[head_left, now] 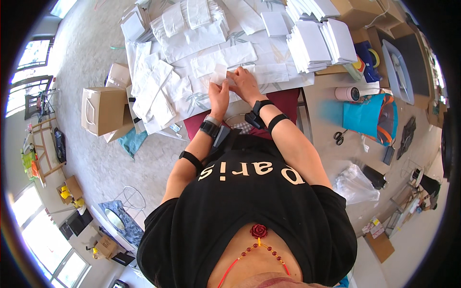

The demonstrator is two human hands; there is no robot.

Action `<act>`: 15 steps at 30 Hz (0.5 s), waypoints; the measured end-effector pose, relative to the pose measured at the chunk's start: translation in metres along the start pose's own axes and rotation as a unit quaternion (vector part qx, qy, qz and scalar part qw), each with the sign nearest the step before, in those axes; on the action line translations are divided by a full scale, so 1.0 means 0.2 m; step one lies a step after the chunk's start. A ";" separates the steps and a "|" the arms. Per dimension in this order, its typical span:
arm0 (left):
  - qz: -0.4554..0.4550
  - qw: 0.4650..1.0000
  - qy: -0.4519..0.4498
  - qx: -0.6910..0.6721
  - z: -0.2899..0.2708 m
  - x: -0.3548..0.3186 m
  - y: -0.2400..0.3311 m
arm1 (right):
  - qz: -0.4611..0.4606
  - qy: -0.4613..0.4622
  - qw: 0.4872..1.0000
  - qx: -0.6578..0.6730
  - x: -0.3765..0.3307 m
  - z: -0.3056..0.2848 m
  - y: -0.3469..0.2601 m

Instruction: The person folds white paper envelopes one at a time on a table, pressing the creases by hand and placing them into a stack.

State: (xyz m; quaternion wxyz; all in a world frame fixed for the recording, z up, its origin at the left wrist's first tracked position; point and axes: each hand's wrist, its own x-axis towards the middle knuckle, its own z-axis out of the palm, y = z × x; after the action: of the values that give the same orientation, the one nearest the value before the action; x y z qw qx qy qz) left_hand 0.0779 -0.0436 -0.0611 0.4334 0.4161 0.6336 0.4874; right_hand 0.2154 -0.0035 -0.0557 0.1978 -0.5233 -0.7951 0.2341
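— White paper is nearly everywhere on the surface (288, 84). What do the hands hold?

— Both hands are on one small white paper piece (220, 75). The left hand (219, 98) grips its lower edge, with the fingers (214, 86) closed on it. The right hand (245, 82) lies at 3 o'clock from the piece, and its fingers (232, 75) pinch the side of the piece. The hands almost touch each other.

— Where is this piece on the surface?

— It is close to the near edge, at 12 o'clock from the person's chest. Under it there is a white sheet with a grey leaf pattern (192, 98). A long flat white bag (230, 57) lies just at 12 o'clock from the hands.

— And around that?

— At 2 o'clock from the hands stand stacks of folded white paper (319, 43), close together. At 9 o'clock there are loose white bags (153, 91) which overlap and hang over the surface's edge. Further at 9 o'clock, on the floor, stands a brown cardboard box (103, 110). At 3 o'clock, well apart, I see a teal bag (362, 117) and black scissors (339, 137) near it.

— Something on the arms?

— Yes, black bands are on both wrists; the one on the left wrist (209, 128) is beside a grey strap.
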 end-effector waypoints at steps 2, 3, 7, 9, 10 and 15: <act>0.002 0.996 -0.017 0.082 0.01 0.00 0.04 | -0.027 0.034 0.999 0.031 -0.01 0.02 0.03; 0.000 0.992 -0.022 0.120 0.01 -0.01 0.06 | -0.043 0.047 0.997 0.046 -0.02 0.02 0.05; 0.087 0.989 -0.059 0.107 0.07 -0.05 0.17 | 0.065 -0.006 0.978 0.198 -0.08 -0.10 0.16; 0.106 0.977 -0.083 0.164 0.08 -0.06 0.22 | 0.162 0.043 0.943 0.289 -0.13 -0.14 0.18; 0.093 0.977 -0.102 0.164 0.08 -0.06 0.22 | 0.210 0.063 0.916 0.336 -0.12 -0.15 0.19; 0.039 0.985 -0.095 0.141 0.08 -0.04 0.18 | 0.229 0.089 0.942 0.229 -0.12 -0.21 0.10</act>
State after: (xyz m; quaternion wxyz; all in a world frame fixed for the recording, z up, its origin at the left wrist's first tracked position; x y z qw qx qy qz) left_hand 0.0999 -0.0411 -0.0263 0.4092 0.5418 0.6351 0.3684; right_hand 0.2634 -0.0109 -0.0346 0.3232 -0.6503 -0.5585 0.4009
